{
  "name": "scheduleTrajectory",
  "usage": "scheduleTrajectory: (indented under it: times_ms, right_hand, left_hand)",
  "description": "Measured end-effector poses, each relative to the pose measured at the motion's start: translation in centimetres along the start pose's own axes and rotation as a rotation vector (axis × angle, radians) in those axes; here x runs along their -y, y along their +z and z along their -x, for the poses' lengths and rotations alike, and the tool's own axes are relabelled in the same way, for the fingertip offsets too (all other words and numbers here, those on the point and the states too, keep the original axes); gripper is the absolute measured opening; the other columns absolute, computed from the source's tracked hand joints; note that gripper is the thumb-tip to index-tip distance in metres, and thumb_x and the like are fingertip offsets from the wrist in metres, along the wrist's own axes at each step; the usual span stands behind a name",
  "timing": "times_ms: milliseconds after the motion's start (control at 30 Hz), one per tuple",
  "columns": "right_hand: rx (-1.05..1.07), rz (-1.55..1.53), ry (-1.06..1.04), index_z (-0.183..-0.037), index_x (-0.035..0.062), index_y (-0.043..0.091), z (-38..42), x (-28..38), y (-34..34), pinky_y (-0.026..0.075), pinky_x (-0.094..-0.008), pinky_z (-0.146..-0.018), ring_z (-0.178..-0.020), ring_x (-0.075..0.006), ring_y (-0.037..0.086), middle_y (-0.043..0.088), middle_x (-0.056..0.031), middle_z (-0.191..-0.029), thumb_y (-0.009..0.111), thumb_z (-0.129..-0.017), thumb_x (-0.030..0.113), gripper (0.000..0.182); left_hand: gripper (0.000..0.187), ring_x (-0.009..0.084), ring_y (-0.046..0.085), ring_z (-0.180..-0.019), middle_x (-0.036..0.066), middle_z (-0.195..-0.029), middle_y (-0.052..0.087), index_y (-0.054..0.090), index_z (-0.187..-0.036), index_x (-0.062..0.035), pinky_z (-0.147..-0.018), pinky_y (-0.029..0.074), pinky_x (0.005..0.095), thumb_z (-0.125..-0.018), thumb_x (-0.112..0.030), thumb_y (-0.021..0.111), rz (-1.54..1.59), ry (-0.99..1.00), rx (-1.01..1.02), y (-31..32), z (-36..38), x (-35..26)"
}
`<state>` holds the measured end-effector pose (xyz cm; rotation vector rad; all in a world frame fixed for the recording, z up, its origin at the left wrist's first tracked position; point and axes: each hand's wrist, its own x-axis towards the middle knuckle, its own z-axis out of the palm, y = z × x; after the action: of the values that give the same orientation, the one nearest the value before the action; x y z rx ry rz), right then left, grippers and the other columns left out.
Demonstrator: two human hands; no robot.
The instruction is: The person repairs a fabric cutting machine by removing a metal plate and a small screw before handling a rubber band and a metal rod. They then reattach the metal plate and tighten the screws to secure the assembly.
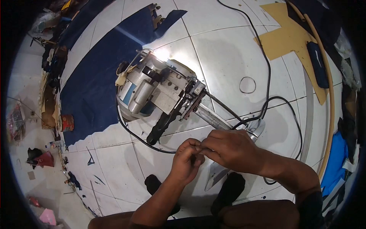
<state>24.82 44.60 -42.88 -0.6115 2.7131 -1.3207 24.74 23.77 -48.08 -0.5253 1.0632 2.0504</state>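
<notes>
My left hand (187, 162) and my right hand (232, 150) meet at the fingertips, low in the middle of the head view. Both are closed in a pinch, and whatever lies between the fingers is too small or hidden to name. Just beyond them a straight-knife cloth cutting machine (164, 91) lies on its side, its lamp glowing. Its black handle (164, 128) points toward me on the left. The upright (213, 116) runs down to a metal base plate (219, 173), partly covered by my right hand.
Dark blue fabric (91, 87) spreads over the white tiled floor at left, with a red tin (66, 123) at its edge. A black cable (268, 72) loops on the right, near yellow-brown paper (272, 40) and a long tan tube (328, 95). Fabric scraps (90, 157) lie at lower left.
</notes>
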Motion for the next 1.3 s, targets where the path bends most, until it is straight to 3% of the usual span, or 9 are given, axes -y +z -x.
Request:
scheduleTrajectory:
  times_ms: [467,767,867,1067,1167,1267,1300]
  right_hand:
    - [-0.124,0.041,-0.097,-0.088,0.0075,0.067,0.3,-1.2,-0.1,0.052,-0.0356,-0.053,-0.067,-0.0233,0.066,0.062,-0.0042,-0.079,0.073,-0.087,0.012,0.008]
    - [-0.115,0.005,-0.114,-0.085,0.0071,0.067,0.1,-1.4,-1.3,0.052,-0.0361,-0.056,-0.065,-0.0231,0.066,0.060,-0.0048,-0.077,0.072,-0.085,0.009,0.005]
    - [-0.119,0.024,-0.134,-0.086,0.0073,0.067,0.2,-1.5,-1.4,0.052,-0.0365,-0.057,-0.065,-0.0234,0.066,0.059,-0.0050,-0.077,0.072,-0.084,0.008,0.005]
    - [-0.146,0.098,-0.175,-0.087,0.0066,0.066,0.1,-2.1,-1.1,0.053,-0.0367,-0.057,-0.066,-0.0231,0.067,0.060,-0.0053,-0.076,0.071,-0.083,0.007,0.007]
    - [-0.149,0.125,-0.142,-0.086,0.0053,0.064,-0.1,-1.9,-2.1,0.054,-0.0366,-0.058,-0.068,-0.0226,0.067,0.060,-0.0062,-0.076,0.070,-0.083,0.007,0.007]
    - [-0.190,0.195,-0.056,-0.087,0.0058,0.065,-0.1,-2.2,-3.0,0.054,-0.0370,-0.059,-0.068,-0.0222,0.066,0.060,-0.0057,-0.076,0.072,-0.083,0.008,0.008]
    - [-0.206,0.222,-0.029,-0.087,0.0060,0.065,-0.1,-2.4,-3.3,0.054,-0.0371,-0.060,-0.069,-0.0221,0.066,0.061,-0.0055,-0.077,0.072,-0.083,0.009,0.009]
  left_hand:
    - [0.008,0.0124,0.047,-0.057,0.003,-0.076,0.057,0.062,-0.097,-0.0051,-0.057,0.036,0.0277,-0.089,-0.007,0.059,0.060,0.026,-0.066,2.2,-0.3,-0.9]
    - [0.014,0.0157,0.058,-0.065,0.006,-0.079,0.063,0.065,-0.103,-0.0019,-0.060,0.041,0.0279,-0.092,-0.009,0.061,-0.086,0.069,0.084,1.1,-0.7,-1.3]
    - [0.013,0.0146,0.056,-0.066,0.006,-0.088,0.065,0.064,-0.100,-0.0043,-0.062,0.040,0.0287,-0.092,-0.013,0.060,-0.140,0.061,0.046,1.5,-0.6,-1.7]
    - [0.014,0.0133,0.058,-0.067,0.006,-0.084,0.064,0.066,-0.103,-0.0041,-0.061,0.041,0.0277,-0.094,-0.014,0.065,-0.380,0.145,0.044,0.9,-0.6,-2.8]
    - [0.017,0.0102,0.055,-0.065,0.004,-0.080,0.062,0.066,-0.102,-0.0031,-0.061,0.043,0.0261,-0.091,-0.014,0.073,-0.664,0.321,-0.245,1.2,-1.5,-2.3]
    - [0.022,0.0124,0.056,-0.069,0.004,-0.079,0.060,0.066,-0.107,-0.0015,-0.061,0.048,0.0295,-0.089,-0.010,0.075,-1.207,0.719,-0.560,0.5,-2.3,-2.5]
    - [0.033,0.0138,0.053,-0.065,0.004,-0.077,0.056,0.063,-0.109,-0.0022,-0.059,0.046,0.0312,-0.085,-0.016,0.081,-1.297,0.824,-0.600,-0.2,-2.9,-2.4]
